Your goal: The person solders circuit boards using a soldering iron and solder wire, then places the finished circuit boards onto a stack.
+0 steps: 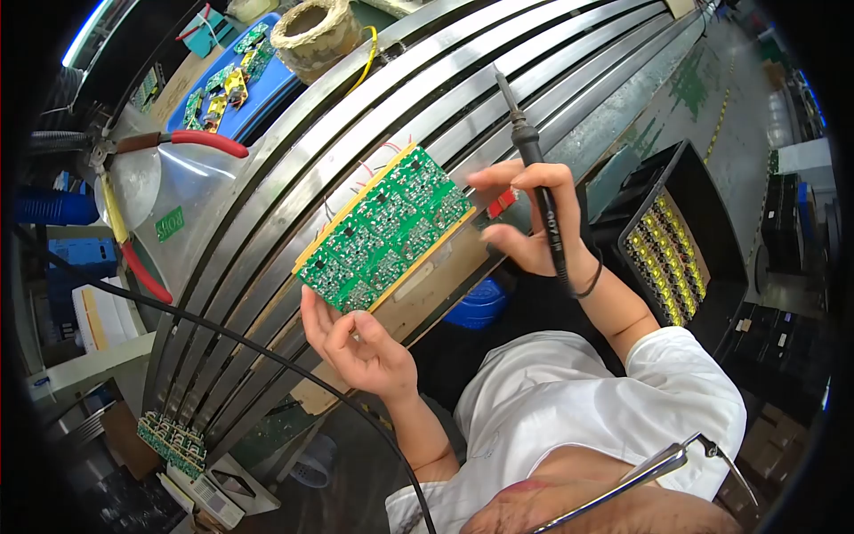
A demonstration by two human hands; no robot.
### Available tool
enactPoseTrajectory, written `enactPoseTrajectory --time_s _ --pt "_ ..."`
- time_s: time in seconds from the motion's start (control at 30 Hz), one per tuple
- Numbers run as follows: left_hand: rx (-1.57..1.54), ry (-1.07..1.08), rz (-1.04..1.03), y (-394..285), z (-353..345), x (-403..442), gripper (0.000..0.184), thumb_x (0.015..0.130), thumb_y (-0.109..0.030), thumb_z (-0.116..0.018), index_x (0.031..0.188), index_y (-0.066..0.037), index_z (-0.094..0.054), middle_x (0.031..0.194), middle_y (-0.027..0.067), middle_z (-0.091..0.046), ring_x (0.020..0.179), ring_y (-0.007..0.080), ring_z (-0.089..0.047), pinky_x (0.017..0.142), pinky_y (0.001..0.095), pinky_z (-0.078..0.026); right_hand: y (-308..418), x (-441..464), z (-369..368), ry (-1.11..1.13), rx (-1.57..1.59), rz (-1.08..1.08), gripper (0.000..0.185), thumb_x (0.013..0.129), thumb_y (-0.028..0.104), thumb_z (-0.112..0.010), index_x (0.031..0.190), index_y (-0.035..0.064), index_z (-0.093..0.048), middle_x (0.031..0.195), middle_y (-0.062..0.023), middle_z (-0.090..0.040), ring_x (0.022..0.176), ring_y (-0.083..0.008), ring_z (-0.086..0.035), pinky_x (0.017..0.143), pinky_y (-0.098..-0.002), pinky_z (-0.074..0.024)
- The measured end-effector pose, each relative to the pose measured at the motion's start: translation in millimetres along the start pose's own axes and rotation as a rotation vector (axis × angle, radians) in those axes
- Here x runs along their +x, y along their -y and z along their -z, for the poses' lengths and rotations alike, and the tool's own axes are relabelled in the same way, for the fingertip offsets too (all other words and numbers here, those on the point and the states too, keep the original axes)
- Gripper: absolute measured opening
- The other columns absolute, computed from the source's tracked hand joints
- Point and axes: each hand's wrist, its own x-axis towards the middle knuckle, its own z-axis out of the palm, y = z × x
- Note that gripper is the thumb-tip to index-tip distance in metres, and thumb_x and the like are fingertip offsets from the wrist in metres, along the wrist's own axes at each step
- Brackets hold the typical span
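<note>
A green circuit board (pixel 382 227) with dense small parts and yellow strips along its long edges lies across the metal rails. My left hand (pixel 360 351) has its fingers curled at the board's lower left corner, gripping the edge. In my right hand (pixel 543 218) is a soldering iron (pixel 527 138), its tip pointing up and away from the board. The thumb and index finger of that hand are apart, near the board's right end. Beside them is a small red item (pixel 502 203). Thin red and dark wires show along the board's far edge.
A blue tray (pixel 258 93) of boards and a pale round pot (pixel 313 36) stand beyond the rails (pixel 267 200). Red-handled pliers (pixel 200 141) are at left. A black bin (pixel 729 240) with yellow parts stands right. A black cable (pixel 222 332) crosses the lower left.
</note>
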Motion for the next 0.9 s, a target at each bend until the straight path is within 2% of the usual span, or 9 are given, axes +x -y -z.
enactPoseTrajectory --time_s 0.07,0.2,0.23,0.3,0.43,0.47,0.57,0.63,0.9 --pt "-0.037 0.02 0.045 2 1 3 0.013 0.106 -0.008 -0.05 0.102 0.004 -0.052 0.151 0.03 -0.043 0.138 0.0402 -0.051 0.112 0.0474 -0.044 -3 -1 -1 0.04 -0.117 0.034 0.072 0.073 0.014 -0.095 0.122 0.0091 -0.041 0.133 -0.0251 -0.064 0.119 -0.0331 -0.066 0.1 -0.0422 -0.0515" --pt "0.0 -0.028 0.046 5 0 14 0.012 0.103 -0.01 -0.054 0.101 0.002 -0.053 0.143 0.0306 -0.051 0.123 0.0341 -0.059 0.103 0.044 -0.049 -3 -2 -14 0.074 -0.242 0.06 0.079 0.07 0.025 -0.097 0.122 0.0113 -0.039 0.147 -0.0285 -0.053 0.126 -0.0389 -0.058 0.104 -0.0467 -0.0453" --pt "0.006 -0.027 0.048 7 -2 14 0.012 0.103 -0.01 -0.054 0.101 0.002 -0.053 0.143 0.0306 -0.051 0.123 0.0341 -0.059 0.103 0.044 -0.049 -3 -3 -17 0.074 -0.237 0.056 0.079 0.07 0.025 -0.097 0.122 0.0113 -0.039 0.147 -0.0285 -0.053 0.126 -0.0389 -0.058 0.104 -0.0467 -0.0453" --pt "0.004 -0.048 0.028 10 -1 12 0.012 0.103 -0.009 -0.054 0.101 0.003 -0.053 0.142 0.0307 -0.052 0.123 0.0345 -0.059 0.104 0.0445 -0.049 1 -6 -25 0.11 -0.282 0.02 0.082 0.072 0.014 -0.096 0.126 0.0153 -0.033 0.156 -0.036 -0.038 0.143 -0.043 -0.045 0.113 -0.051 -0.0374" --pt "-0.114 -0.091 0.115 9 -4 8 0.01 0.103 -0.006 -0.053 0.102 0.004 -0.052 0.141 0.0324 -0.054 0.129 0.0387 -0.057 0.109 0.0484 -0.045 3 -7 -32 0.132 -0.371 0.016 0.081 0.071 0.016 -0.096 0.123 0.016 -0.034 0.156 -0.0352 -0.038 0.142 -0.0463 -0.045 0.112 -0.0541 -0.0372" --pt "-0.072 -0.081 0.08 12 -3 8 0.009 0.103 -0.005 -0.052 0.104 0.004 -0.052 0.14 0.0328 -0.055 0.135 0.043 -0.053 0.113 0.0524 -0.042 5 -6 -33 0.135 -0.365 0.015 0.081 0.071 0.016 -0.096 0.123 0.016 -0.034 0.156 -0.0352 -0.038 0.142 -0.0463 -0.045 0.112 -0.0541 -0.0372" --pt "-0.044 -0.077 0.024 14 -2 10 0.009 0.103 -0.005 -0.052 0.103 0.004 -0.051 0.138 0.0321 -0.057 0.137 0.0458 -0.05 0.115 0.0556 -0.039 11 0 -38 0.119 -0.358 0.008 0.08 0.071 0.018 -0.096 0.122 0.0157 -0.035 0.156 -0.0342 -0.04 0.141 -0.0467 -0.046 0.111 -0.0541 -0.0367" --pt "-0.059 -0.085 0.039 10 0 11 0.009 0.103 -0.006 -0.052 0.103 0.004 -0.051 0.138 0.0319 -0.058 0.137 0.0459 -0.051 0.115 0.0562 -0.038 12 4 -41 0.072 -0.437 0.111 0.072 0.072 0.027 -0.093 0.119 0.0101 -0.042 0.152 -0.0288 -0.048 0.126 -0.0436 -0.055 0.102 -0.0499 -0.0428" --pt "-0.12 -0.101 0.026 -9 0 13 0.015 0.104 -0.013 -0.054 0.101 0.001 -0.05 0.134 0.0317 -0.06 0.133 0.044 -0.054 0.114 0.057 -0.038 5 1 -39 0.067 -0.367 0.112 0.069 0.076 0.025 -0.092 0.119 0.0105 -0.04 0.15 -0.0284 -0.05 0.14 -0.0511 -0.043 0.114 -0.056 -0.0348"
